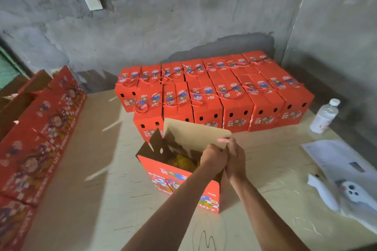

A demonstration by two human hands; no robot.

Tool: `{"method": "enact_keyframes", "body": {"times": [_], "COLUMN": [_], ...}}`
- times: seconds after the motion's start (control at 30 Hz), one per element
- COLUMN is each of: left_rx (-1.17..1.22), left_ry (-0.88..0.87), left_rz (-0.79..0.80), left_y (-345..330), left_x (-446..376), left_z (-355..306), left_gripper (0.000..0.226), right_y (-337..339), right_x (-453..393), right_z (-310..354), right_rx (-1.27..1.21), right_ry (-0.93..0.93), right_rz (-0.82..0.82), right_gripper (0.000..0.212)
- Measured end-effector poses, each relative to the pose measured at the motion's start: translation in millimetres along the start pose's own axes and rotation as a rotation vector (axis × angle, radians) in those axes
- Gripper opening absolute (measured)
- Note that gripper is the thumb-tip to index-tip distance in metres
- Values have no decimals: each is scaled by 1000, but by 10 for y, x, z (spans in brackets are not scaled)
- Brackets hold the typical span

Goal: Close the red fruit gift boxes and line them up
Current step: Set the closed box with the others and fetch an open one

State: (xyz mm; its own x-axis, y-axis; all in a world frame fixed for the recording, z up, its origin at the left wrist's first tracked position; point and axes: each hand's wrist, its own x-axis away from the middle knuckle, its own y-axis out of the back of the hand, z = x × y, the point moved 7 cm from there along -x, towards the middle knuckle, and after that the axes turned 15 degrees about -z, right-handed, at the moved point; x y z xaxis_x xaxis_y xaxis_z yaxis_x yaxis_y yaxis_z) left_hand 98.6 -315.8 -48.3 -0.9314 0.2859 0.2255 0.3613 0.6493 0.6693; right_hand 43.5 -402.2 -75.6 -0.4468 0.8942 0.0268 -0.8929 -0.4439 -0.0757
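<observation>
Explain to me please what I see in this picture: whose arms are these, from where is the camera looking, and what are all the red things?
There is no machine here. A person wears a camera on the head, so you look down along that person's own two arms. The left hand and the right hand meet at the right end of an open red box and grip the corner of its tall brown flap. Yellow-orange fruit lies inside. Behind it, closed red boxes with cord handles stand in rows against the wall. At the left lies a stack of flat unfolded boxes. On the right are a plastic bottle and some papers. Everything rests on a pale board surface.
</observation>
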Motion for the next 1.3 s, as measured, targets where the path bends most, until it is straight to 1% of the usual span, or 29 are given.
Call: {"method": "enact_keyframes", "body": {"times": [0.1, 0.23, 0.3, 0.4, 0.5, 0.53, 0.6, 0.67, 0.7, 0.73, 0.8, 0.87, 0.9, 1.0, 1.07, 1.13, 1.17, 1.23, 1.3], "left_rx": [56, 49, 17, -111, -311, -375, -496, -580, -618, -667, -741, -724, -700, -649, -600, -512, -461, -365, -336], "left_ry": [-22, -46, -96, -216, -339, -355, -362, -319, -308, -315, -382, -434, -422, -221, -158, -216, -254, -328, -474], "left_rz": [33, 136, 186, 244, 259, 255, 259, 288, 287, 258, 108, -58, -110, -198, -296, -429, -470, -491, -517], "left_y": [14, 124, 193, 344, 553, 611, 670, 608, 552, 498, 446, 439, 433, 436, 461, 545, 580, 654, 772], "left_x": [-30, -75, -95, -124, -165, -185, -196, -148, -99, -40, 92, 217, 260, 361, 452, 553, 575, 580, 583], "left_z": [62, 158, 229, 354, 502, 571, 719, 905, 990, 1073, 1151, 1126, 1107, 1153, 1178, 1126, 1123, 1139, 1084], "left_gripper": [48, 56, 56, 49, 43, 43, 44, 47, 52, 57, 60, 51, 47, 48, 47, 43, 40, 30, 21], "right_y": [2, -107, -142, -152, -144, -148, -165, -201, -226, -242, -281, -364, -434, -755, -976, -1094, -1103, -1078, -1055], "right_x": [75, 164, 156, 111, 162, 182, 205, 220, 222, 218, 195, 154, 134, 111, 124, 149, 159, 173, 185], "right_z": [18, 106, 100, 81, 65, 46, 6, 3, 1, -16, -49, -40, -29, -16, -28, -16, 1, 28, 44], "right_rx": [46, 195, 261, 372, 436, 461, 507, 570, 603, 627, 653, 645, 637, 672, 750, 814, 822, 811, 807], "right_ry": [40, 206, 248, 326, 384, 386, 394, 440, 465, 470, 469, 558, 620, 698, 770, 857, 891, 936, 941], "right_rz": [-68, -70, -53, -65, -76, -69, -72, -96, -104, -108, -99, -58, -16, 187, 283, 291, 274, 255, 259], "right_gripper": [39, 36, 30, 28, 43, 44, 34, 26, 27, 28, 30, 30, 30, 32, 35, 36, 34, 26, 20]}}
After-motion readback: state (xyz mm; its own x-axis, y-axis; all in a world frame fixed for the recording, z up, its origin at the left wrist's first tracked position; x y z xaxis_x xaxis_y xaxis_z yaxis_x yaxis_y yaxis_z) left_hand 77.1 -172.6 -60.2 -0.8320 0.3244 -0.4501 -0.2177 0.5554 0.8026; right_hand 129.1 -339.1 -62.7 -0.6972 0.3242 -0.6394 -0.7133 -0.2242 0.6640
